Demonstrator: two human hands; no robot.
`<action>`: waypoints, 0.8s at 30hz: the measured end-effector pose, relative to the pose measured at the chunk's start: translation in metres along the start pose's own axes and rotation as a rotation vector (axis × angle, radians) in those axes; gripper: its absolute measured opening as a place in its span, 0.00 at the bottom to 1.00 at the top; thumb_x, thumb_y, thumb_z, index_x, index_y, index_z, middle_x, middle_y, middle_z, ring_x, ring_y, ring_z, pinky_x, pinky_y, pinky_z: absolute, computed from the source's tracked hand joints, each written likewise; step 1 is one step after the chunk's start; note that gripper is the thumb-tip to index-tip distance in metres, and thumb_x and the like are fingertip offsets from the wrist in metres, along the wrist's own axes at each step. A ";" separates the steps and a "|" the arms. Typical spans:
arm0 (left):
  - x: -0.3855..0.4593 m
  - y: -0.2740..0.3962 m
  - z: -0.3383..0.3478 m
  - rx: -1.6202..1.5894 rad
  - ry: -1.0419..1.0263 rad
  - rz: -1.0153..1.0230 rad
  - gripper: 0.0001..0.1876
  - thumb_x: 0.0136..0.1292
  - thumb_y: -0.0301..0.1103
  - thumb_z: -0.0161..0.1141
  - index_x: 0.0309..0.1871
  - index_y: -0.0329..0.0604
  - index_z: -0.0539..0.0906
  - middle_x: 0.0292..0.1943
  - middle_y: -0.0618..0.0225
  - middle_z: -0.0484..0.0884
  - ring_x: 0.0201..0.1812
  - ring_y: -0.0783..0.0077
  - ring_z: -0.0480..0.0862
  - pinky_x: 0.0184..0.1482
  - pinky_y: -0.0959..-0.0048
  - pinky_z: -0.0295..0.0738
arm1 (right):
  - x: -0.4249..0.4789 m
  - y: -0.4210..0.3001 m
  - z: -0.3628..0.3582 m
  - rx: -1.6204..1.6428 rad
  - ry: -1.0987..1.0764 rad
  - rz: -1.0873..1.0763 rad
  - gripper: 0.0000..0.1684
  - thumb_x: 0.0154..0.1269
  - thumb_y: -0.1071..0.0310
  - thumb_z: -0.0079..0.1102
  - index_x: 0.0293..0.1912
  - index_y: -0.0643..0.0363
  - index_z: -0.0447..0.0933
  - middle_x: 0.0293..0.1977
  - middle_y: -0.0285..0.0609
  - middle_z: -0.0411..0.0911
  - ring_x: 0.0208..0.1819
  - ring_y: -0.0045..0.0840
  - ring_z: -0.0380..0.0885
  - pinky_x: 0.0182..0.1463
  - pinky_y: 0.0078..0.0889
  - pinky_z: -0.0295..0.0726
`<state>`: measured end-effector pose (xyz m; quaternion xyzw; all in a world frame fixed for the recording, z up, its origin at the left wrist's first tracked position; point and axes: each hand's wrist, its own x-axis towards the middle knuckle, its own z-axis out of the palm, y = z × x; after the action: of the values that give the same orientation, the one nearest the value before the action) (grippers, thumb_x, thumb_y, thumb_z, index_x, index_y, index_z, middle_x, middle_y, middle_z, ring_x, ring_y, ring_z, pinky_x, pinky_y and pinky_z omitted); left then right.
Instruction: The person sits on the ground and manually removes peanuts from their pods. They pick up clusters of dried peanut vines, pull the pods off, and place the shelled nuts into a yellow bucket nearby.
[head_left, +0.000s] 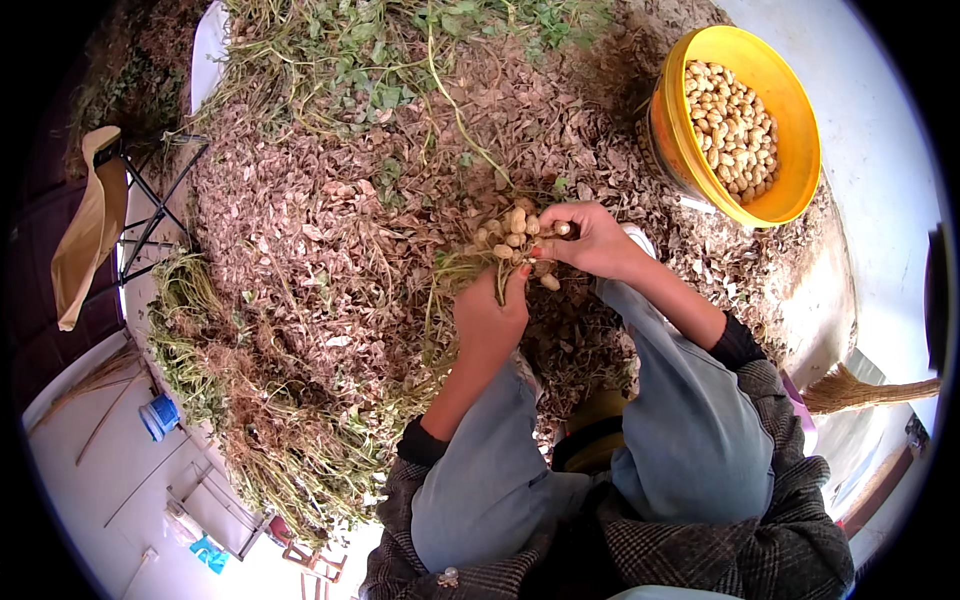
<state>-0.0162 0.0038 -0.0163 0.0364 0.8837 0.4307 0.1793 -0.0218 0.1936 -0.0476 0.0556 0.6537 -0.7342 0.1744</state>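
My left hand (491, 311) is closed around the stems of a peanut plant, below a cluster of peanuts in their shells (517, 225). Just right of the cluster, my right hand (592, 240) has thumb and forefinger at the pods, with a peanut (561, 227) between its fingers. More pods hang between the two hands, and one long green stem (465, 127) runs up and away from them. At the upper right, a yellow plastic bucket (802, 112) leans towards me, partly filled with picked peanuts (727, 127).
Dry leaves (322, 217) cover the ground before me. Green peanut plants (360, 67) lie at the top, and a heap of plants with roots (277, 390) at the lower left. A folding chair (94, 225) stands far left; a straw broom (862, 394) lies at the right.
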 end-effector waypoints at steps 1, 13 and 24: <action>0.000 0.000 -0.001 0.007 0.002 -0.001 0.17 0.65 0.43 0.60 0.38 0.35 0.83 0.27 0.48 0.83 0.31 0.45 0.83 0.33 0.60 0.76 | 0.000 0.002 0.000 -0.001 0.025 -0.030 0.05 0.63 0.74 0.63 0.38 0.63 0.77 0.27 0.28 0.74 0.32 0.09 0.69 0.36 0.17 0.70; -0.001 0.010 -0.002 -0.053 0.002 0.003 0.14 0.67 0.40 0.59 0.37 0.35 0.82 0.21 0.57 0.79 0.21 0.63 0.78 0.28 0.68 0.72 | -0.008 0.007 0.002 0.642 -0.049 0.279 0.04 0.71 0.70 0.53 0.43 0.59 0.73 0.25 0.27 0.65 0.22 0.11 0.60 0.23 0.16 0.57; 0.004 -0.005 -0.012 -0.115 0.114 -0.003 0.14 0.69 0.35 0.58 0.30 0.33 0.77 0.15 0.65 0.70 0.18 0.76 0.66 0.22 0.71 0.63 | -0.023 -0.009 -0.006 0.599 -0.125 0.297 0.10 0.70 0.61 0.57 0.37 0.58 0.74 0.25 0.30 0.70 0.24 0.10 0.66 0.21 0.14 0.61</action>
<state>-0.0240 -0.0069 -0.0146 0.0002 0.8665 0.4817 0.1309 -0.0046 0.2042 -0.0325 0.1538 0.3818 -0.8622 0.2952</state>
